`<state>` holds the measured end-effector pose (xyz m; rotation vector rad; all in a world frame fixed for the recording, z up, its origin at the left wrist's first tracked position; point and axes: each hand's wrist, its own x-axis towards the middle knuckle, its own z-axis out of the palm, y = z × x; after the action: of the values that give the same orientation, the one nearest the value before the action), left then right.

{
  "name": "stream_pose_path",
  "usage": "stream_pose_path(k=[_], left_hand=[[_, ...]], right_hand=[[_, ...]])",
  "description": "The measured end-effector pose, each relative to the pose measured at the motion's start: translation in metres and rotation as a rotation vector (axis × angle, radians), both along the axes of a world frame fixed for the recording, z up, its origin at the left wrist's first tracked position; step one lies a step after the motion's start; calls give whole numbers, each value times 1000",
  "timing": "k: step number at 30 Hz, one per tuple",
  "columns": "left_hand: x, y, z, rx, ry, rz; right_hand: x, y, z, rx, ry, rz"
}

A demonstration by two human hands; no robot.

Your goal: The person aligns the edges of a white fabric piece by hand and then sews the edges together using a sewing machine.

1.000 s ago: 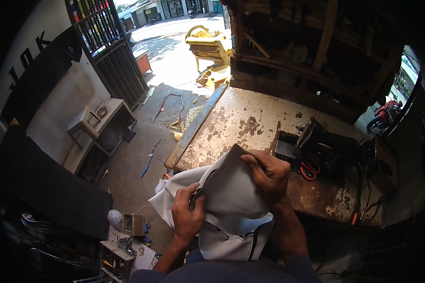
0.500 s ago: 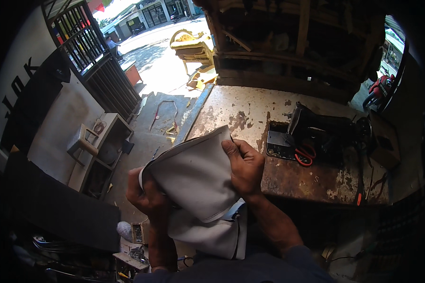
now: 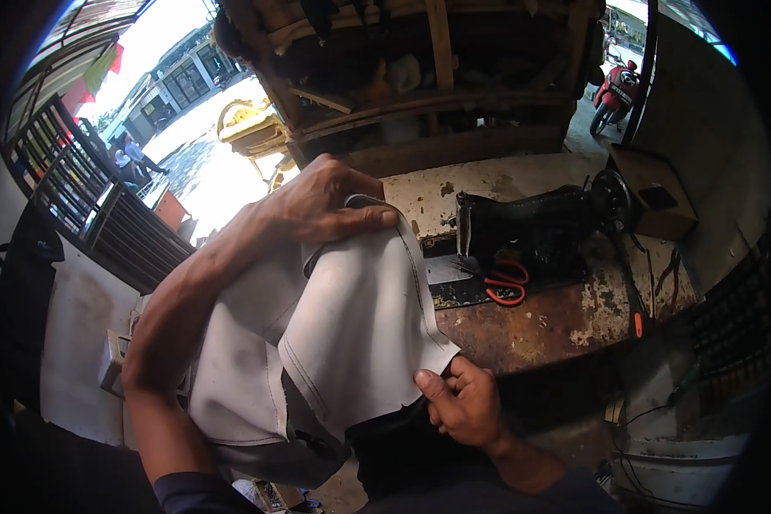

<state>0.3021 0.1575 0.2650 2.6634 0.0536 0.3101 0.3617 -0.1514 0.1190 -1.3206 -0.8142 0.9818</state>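
Observation:
A pale grey sheet of material [image 3: 360,317], perhaps leatherette, hangs in folds in front of me, with dark stitch lines along its seams and edges. My left hand [image 3: 338,206] is raised and closed over its upper edge, thumb on the outer face. Lower and to the right, my right hand [image 3: 467,401] pinches a corner between thumb and curled fingers. The left forearm crosses over part of the sheet, and its lower folds drop toward my lap.
On the worn table [image 3: 540,334] beyond, a black sewing machine [image 3: 522,223] stands beside red-handled scissors [image 3: 507,283]. A wooden box [image 3: 655,193] sits at the right. Behind rises a wooden frame [image 3: 441,51]. A dark metal gate [image 3: 103,188] is at the left.
My left hand has gone up and to the right along the sheet, while my right hand has dropped to a lower corner. The sheet is turned and opened out, and the view has shifted right.

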Motion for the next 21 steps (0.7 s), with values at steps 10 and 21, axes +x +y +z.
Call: stream_pose_path(k=[10, 21], left_hand=[[42, 56, -95, -82, 169, -117], [-41, 2, -35, -20, 112, -127]], right_hand=[[118, 113, -79, 223, -781, -302], [125, 144, -29, 413, -1138, -85]])
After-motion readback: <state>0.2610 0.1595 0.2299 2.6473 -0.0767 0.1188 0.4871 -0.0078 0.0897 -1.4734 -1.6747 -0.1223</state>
